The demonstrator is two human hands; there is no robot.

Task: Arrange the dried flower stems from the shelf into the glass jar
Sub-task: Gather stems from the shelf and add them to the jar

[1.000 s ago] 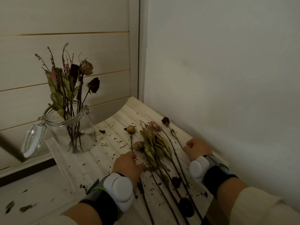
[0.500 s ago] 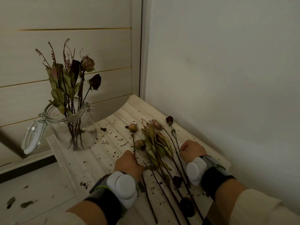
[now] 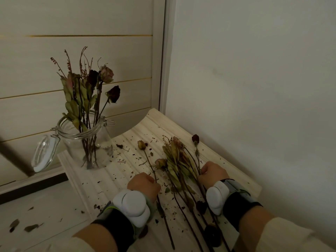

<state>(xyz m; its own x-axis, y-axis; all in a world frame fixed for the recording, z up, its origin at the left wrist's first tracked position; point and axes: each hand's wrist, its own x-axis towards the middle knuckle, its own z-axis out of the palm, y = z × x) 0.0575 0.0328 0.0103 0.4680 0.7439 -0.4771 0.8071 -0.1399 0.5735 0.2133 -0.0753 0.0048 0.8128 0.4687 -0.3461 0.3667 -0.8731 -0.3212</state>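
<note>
**A:** Where is the glass jar?

**B:** It stands upright on the wooden shelf. Its hinged lid hangs open on the jar's left side. Several dried stems already stand in it.

**A:** And the others?

**B:** The loose stems lie flat on the shelf to the right of the jar, well apart from it, with their heads toward the wall.

**A:** What are the hands doing?

**B:** Both are right of the jar and nearer the person. The left hand is a fist closed on the pale-bud stem, the stem lying closest to the jar. The right hand is across the bundle, farther from the jar. Its fingers are curled and seem to grip the dark rose stem.

**A:** Anything between?

**B:** Dry crumbs are scattered from the jar's base over to the stems.
</note>
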